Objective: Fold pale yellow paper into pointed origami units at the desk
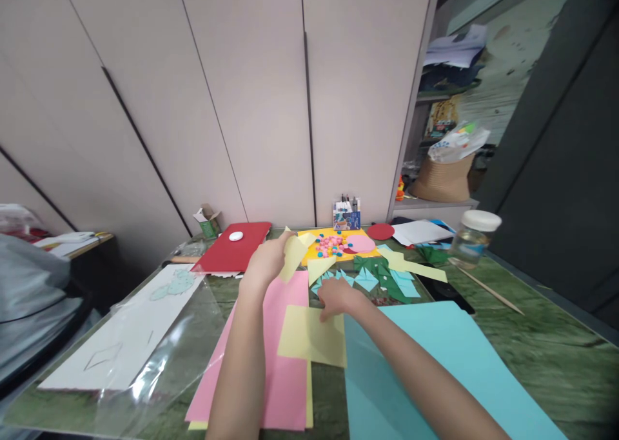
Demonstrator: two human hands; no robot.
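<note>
My left hand (265, 259) is raised over the top of a pink sheet (285, 337), its fingers closed on a pale yellow piece of paper (293, 257). Low over the table, my right hand (336, 297) has its thumb and fingers apart, with the thumb at the upper edge of a pale yellow paper rectangle (309, 343). That rectangle overlaps the pink sheet and reaches toward a large light-blue sheet (425, 350). Folded light-blue paper pieces (366, 279) lie just beyond my right hand, partly covered by it. Another yellow scrap (320, 269) sits between my hands.
Small pink and blue pieces (331, 245) lie on a yellow-orange sheet (309, 235). At left are a red folder (232, 246), a drawing (120, 337) and clear plastic film (164, 356). A lidded jar (474, 237), a dark phone (447, 293) and a wooden stick (491, 290) are at right.
</note>
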